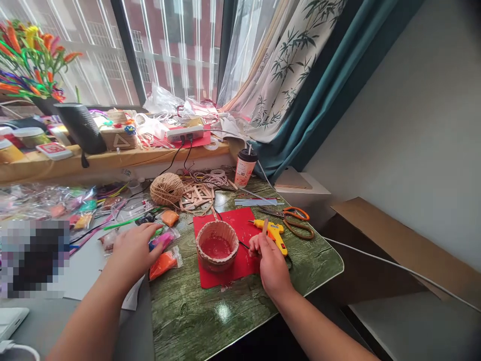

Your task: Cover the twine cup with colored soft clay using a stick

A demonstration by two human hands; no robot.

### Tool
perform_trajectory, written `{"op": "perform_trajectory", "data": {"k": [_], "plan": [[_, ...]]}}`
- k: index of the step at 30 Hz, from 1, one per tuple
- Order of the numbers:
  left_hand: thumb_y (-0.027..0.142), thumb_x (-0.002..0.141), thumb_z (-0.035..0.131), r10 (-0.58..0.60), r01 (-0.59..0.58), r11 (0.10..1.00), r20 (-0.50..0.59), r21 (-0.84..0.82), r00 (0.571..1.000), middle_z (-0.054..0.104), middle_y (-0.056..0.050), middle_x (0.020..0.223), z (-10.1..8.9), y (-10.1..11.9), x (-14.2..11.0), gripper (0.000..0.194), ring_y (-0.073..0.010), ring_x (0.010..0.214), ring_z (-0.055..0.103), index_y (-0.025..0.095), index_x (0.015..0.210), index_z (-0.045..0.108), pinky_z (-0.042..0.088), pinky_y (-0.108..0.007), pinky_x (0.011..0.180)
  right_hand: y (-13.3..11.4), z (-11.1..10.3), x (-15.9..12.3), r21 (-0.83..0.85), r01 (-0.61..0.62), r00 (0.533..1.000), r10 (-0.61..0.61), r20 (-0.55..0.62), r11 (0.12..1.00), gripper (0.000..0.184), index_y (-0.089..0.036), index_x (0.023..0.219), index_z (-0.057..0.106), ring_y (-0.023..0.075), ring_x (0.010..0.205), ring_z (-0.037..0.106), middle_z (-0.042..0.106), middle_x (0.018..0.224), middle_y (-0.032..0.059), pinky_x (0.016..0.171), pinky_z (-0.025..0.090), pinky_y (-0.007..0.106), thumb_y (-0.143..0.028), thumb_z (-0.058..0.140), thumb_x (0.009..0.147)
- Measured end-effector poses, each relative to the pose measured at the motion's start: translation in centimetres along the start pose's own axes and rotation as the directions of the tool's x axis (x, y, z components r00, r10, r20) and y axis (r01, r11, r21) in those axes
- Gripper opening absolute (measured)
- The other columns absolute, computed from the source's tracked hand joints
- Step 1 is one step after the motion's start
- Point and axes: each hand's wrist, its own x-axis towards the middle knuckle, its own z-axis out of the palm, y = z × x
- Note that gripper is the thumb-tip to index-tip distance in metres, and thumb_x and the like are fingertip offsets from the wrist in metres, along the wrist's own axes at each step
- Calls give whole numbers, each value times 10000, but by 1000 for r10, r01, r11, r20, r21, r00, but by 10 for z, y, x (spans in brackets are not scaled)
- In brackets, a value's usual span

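My right hand [272, 263] is closed around a short wooden craft stick [265, 226], which points up from the fingers. It is beside a yellow glue gun [276, 231] on a red sheet [246, 220]. A round bowl-like basket with a ropy rim [217, 265] sits upright on the same sheet, its inside reddish. My left hand [133, 248] reaches over small plastic packets with its fingers apart. Closest to it are a pink packet [164, 238] and an orange packet [163, 264]; whether the fingers touch them I cannot tell.
Behind the basket are a ball of twine [167, 189], a pile of craft sticks [195, 194] and a lidded paper cup [245, 168]. Orange-handled scissors [296, 214] lie to the right. Plastic bags [48, 200] crowd the left, and a power strip [185, 133] sits on the sill.
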Motion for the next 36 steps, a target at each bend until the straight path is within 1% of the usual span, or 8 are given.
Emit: {"op": "perform_trajectory", "data": {"k": [4,10,15,19,23,28,32,36], "plan": [[449,901,671,-19,19,999,11,40,1000,717,-165,1460,16,6,2,523,-426,1368,611,207,1360,744,481,-611,1079,0,-8,-9,-15,-29,999,29,24,999,593,-236,699,545,171,651,498,559,718,-10,612,450,305,-764,738,887],[431,879,714,-20,20,998,0,62,1000,747,-155,1346,22,3,5,301,-441,1292,627,237,1069,846,493,-603,1029,-1,-10,-14,-25,-79,996,80,36,997,619,-233,687,544,175,628,519,569,719,1,578,455,309,-796,737,860],[355,942,634,55,-55,998,-23,-3,998,733,-113,1421,21,0,6,219,-390,1350,616,264,981,830,482,-535,1076,-12,-15,-19,-143,-71,997,75,21,987,636,-212,821,704,187,642,526,563,700,6,593,460,309,-847,709,842],[385,852,738,95,-96,994,-16,-50,995,807,-132,1242,26,3,6,308,-396,1207,689,250,1118,813,518,-518,986,-24,-14,-24,-216,-42,989,72,129,976,652,-192,908,767,183,642,501,532,684,1,597,429,301,-835,658,894],[377,857,693,122,-126,986,-42,-110,992,832,-109,1143,30,1,8,179,-396,1153,702,265,931,811,516,-526,976,-32,-11,-35,-316,35,967,48,250,948,627,-193,979,795,186,663,515,570,719,16,636,451,306,-775,565,995],[429,965,548,129,-168,952,-163,-257,978,818,-130,1068,24,3,6,295,-339,1002,758,217,1060,730,591,-473,891,-56,-1,-52,-414,235,863,6,505,879,462,-228,1201,756,205,747,630,714,877,48,746,530,321,-557,439,1133],[469,1066,439,187,-284,885,-276,-370,943,781,-108,1181,17,19,-9,362,-261,1040,761,221,1255,623,622,-374,885,-82,12,-55,-393,366,755,-22,655,844,372,-238,1130,762,215,860,712,767,936,54,792,539,302,-426,442,1148],[372,1071,522,347,-524,780,-461,-341,817,738,-105,1214,13,37,-28,260,-242,1101,737,249,1292,579,615,-345,928,-102,30,-50,-422,390,789,-61,611,819,294,-239,1154,733,188,761,697,770,889,34,718,530,280,-368,470,1128]]}}
